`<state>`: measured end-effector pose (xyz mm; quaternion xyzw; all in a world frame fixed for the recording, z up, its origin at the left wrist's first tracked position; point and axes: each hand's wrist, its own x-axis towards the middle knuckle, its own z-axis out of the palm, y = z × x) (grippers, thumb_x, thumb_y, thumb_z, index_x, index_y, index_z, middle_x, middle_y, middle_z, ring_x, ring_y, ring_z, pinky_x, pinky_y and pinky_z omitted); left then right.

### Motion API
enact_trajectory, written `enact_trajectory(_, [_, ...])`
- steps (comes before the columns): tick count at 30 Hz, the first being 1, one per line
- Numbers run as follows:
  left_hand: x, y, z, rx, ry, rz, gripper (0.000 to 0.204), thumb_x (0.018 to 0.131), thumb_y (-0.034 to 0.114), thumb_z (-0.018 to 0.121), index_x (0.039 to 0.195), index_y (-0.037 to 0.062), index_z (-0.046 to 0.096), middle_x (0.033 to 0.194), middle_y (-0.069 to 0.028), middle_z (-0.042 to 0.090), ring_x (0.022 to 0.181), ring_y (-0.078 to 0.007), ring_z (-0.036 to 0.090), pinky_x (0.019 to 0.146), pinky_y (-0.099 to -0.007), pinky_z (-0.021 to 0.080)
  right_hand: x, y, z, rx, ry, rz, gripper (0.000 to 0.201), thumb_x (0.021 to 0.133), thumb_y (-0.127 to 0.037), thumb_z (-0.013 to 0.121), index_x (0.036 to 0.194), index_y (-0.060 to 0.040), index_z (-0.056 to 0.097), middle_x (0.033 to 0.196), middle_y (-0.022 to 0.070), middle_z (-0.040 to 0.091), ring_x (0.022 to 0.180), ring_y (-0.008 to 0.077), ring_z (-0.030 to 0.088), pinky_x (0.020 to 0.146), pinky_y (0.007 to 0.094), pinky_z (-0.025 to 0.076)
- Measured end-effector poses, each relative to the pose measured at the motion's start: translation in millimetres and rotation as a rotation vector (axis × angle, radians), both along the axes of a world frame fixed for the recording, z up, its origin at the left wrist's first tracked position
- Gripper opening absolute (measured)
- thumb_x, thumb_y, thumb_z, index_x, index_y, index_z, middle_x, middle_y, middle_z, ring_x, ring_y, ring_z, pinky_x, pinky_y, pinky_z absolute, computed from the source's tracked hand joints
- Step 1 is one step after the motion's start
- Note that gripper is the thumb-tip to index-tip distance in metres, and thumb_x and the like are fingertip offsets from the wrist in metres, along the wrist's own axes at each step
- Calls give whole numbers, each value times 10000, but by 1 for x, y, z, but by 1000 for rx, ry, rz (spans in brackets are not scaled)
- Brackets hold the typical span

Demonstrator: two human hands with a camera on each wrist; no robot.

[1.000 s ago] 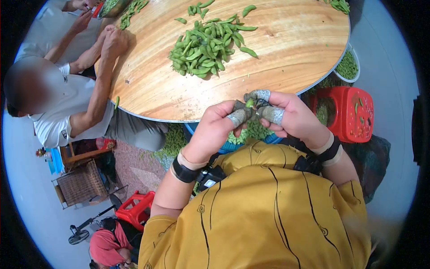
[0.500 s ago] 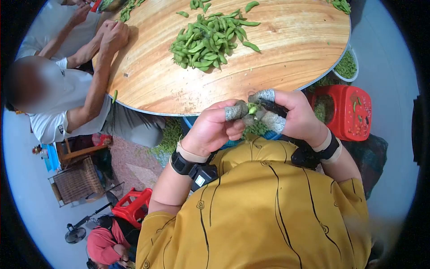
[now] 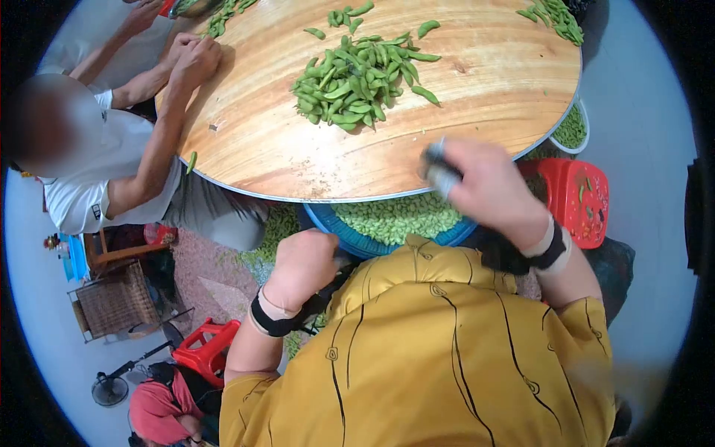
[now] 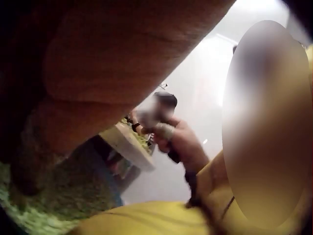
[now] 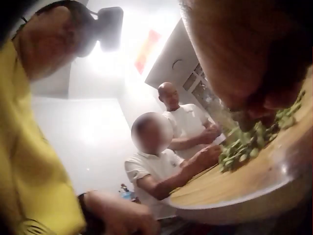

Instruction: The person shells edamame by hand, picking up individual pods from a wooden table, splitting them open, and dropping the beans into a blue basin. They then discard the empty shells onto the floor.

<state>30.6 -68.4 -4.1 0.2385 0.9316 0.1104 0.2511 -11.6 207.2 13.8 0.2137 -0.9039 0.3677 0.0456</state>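
Observation:
My right hand (image 3: 491, 182), blurred and with wrapped fingertips (image 3: 445, 177), hovers by the near edge of the round wooden table (image 3: 506, 97). Nothing distinct shows between its bent fingers. Further in lies a pile of green edamame pods (image 3: 354, 88), also seen beyond the right hand in the right wrist view. Low and to the left, my left hand (image 3: 304, 264) is beside a blue basin (image 3: 320, 216) full of shelled beans (image 3: 402, 217). The back of that hand faces up and its fingers are hidden; I cannot tell whether they hold anything.
A person in a white shirt (image 3: 123, 179) sits at the table's left side, hands on its edge. Loose pods (image 3: 558, 21) lie at the far right. A red stool (image 3: 585, 201) and a white bowl of beans (image 3: 572, 128) stand right of the table.
My hands have parted from the green pod they worked on together. The left hand has dropped down and left, uncovering the basin; the right has turned near the table edge.

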Motion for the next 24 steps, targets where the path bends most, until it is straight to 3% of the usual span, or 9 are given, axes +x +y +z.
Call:
enact_trajectory(2, [1,-5,1,-105,55,38,228,781,216,661,748,5,580,713,-209,563,718,-360,595,606,-438,463,-30,7,-2,34,87,-153,166,771,-140,628,854,-9,570,777,210,595,747,369,593,654,444,476])
enact_trajectory(5, [-9,10,12,161,64,113,221,785,217,667,780,7,596,709,-179,582,687,-357,589,605,-412,476,-67,11,-13,212,145,-268,160,760,-138,622,841,-9,573,765,224,596,743,389,592,656,457,476])
enact_trajectory(7, [-19,30,17,538,36,172,192,825,192,638,833,1,617,747,-124,615,642,-281,601,595,-342,488,-73,11,-24,213,104,-266,156,751,-132,620,830,-5,572,750,226,596,730,402,587,652,463,474])
enact_trajectory(11, [-38,68,-2,777,-67,311,181,892,155,548,912,-11,618,785,-62,628,620,-174,592,589,-268,483,-48,2,-8,75,7,-268,150,722,-99,619,812,5,560,729,220,582,704,418,569,633,468,469])
enact_trajectory(14, [-51,93,0,1011,-285,539,205,922,124,471,978,-17,610,831,-35,635,661,-114,585,595,-247,485,-14,-8,-1,41,239,-173,165,706,-67,633,841,-16,554,749,186,560,700,390,563,614,448,470])
enact_trajectory(16, [-56,101,-3,1342,-769,697,222,914,84,429,1025,-3,600,851,-36,639,695,-124,594,614,-252,491,5,-10,-4,13,232,-117,186,695,-54,640,856,-22,553,750,168,545,694,377,557,605,442,468])
enact_trajectory(21, [-52,101,-6,1354,-840,749,226,905,55,421,1050,16,589,905,-52,635,729,-124,597,618,-247,478,18,-5,-12,-37,196,9,227,710,-38,650,921,-10,572,785,157,572,725,353,583,620,389,485])
enact_trajectory(23, [-49,97,2,1279,-698,763,204,918,69,430,1056,24,573,890,-36,618,707,-112,576,605,-243,466,23,-9,-4,-284,-129,-75,258,766,-43,623,1010,15,567,842,155,613,775,281,626,663,351,501])
enact_trajectory(24, [-48,94,2,1272,-699,766,204,918,69,430,1056,24,573,890,-36,618,707,-112,576,605,-243,466,22,-8,-3,-290,-133,-76,258,766,-43,623,1010,15,567,842,155,613,775,281,626,663,351,501])
